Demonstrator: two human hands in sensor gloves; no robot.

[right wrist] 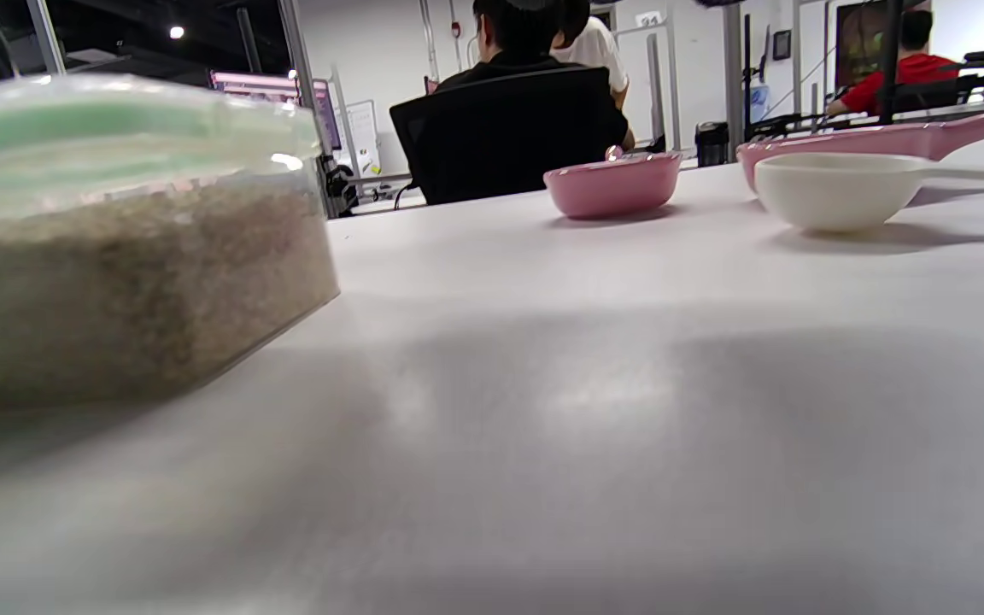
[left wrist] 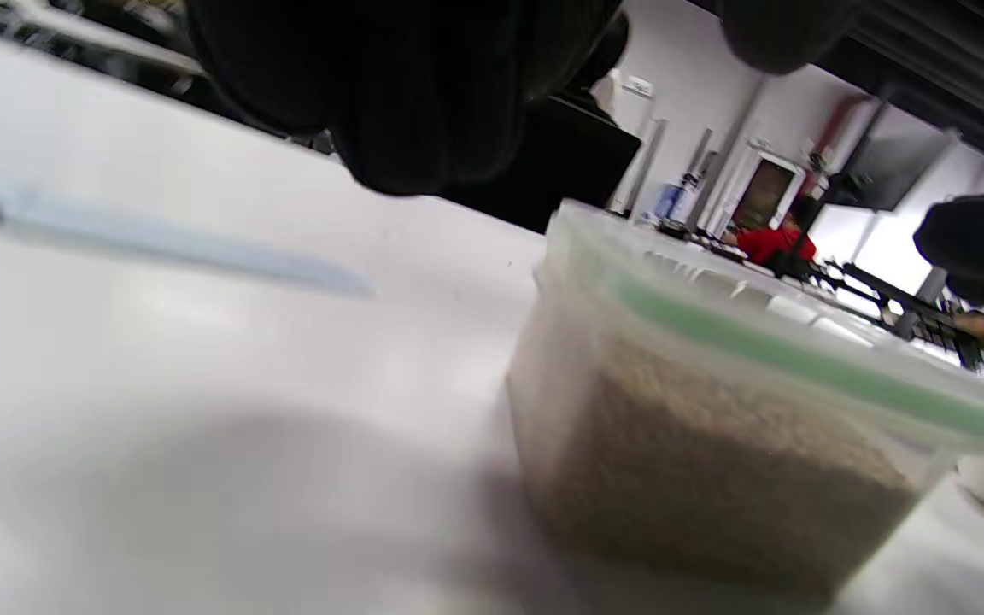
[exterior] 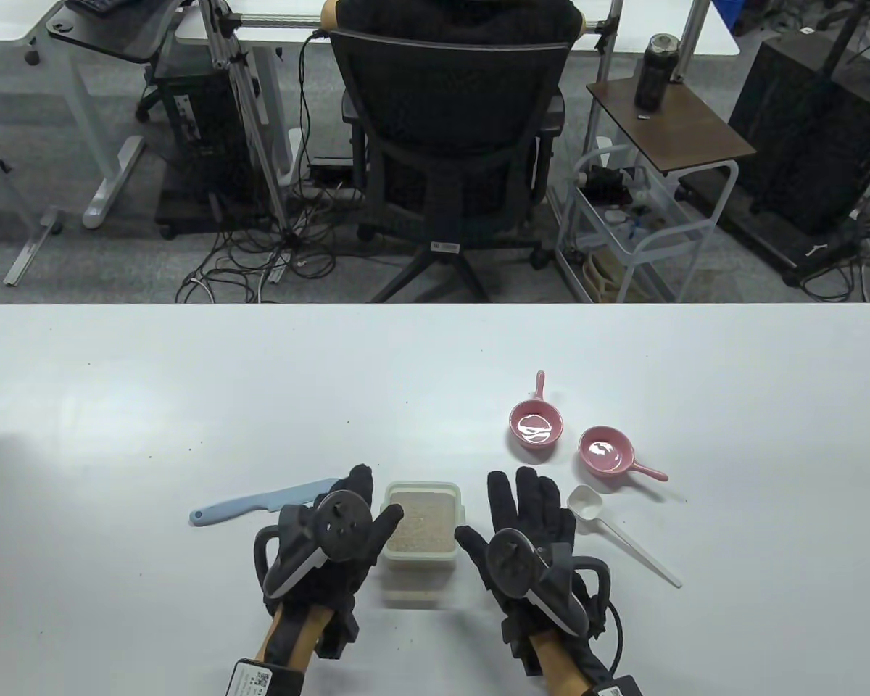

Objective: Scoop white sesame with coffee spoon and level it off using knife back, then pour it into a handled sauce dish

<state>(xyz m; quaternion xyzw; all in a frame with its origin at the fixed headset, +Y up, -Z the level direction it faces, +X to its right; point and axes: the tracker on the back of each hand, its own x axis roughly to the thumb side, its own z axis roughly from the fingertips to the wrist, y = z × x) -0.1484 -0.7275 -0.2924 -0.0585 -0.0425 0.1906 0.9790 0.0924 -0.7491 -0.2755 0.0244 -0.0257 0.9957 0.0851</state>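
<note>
A clear square tub of white sesame (exterior: pixel 420 523) (left wrist: pixel 714 444) (right wrist: pixel 108 256) stands on the white table (exterior: pixel 116 406) between my two hands. My left hand (exterior: pixel 348 518) lies just left of it with relaxed fingers, thumb near the tub's rim, holding nothing. A light blue knife (exterior: pixel 261 500) (left wrist: pixel 159 248) lies flat beyond that hand. My right hand (exterior: pixel 525 507) rests flat and open to the tub's right. The white coffee spoon (exterior: pixel 609 525) (right wrist: pixel 838 190) lies beside it. Two pink handled sauce dishes (exterior: pixel 535 424) (exterior: pixel 609 451) (right wrist: pixel 613 184) sit further back.
An office chair (exterior: pixel 453 145) with a seated person stands beyond the table's far edge. A small side table with a dark bottle (exterior: pixel 656 71) is at the back right. Small specks dot the tabletop.
</note>
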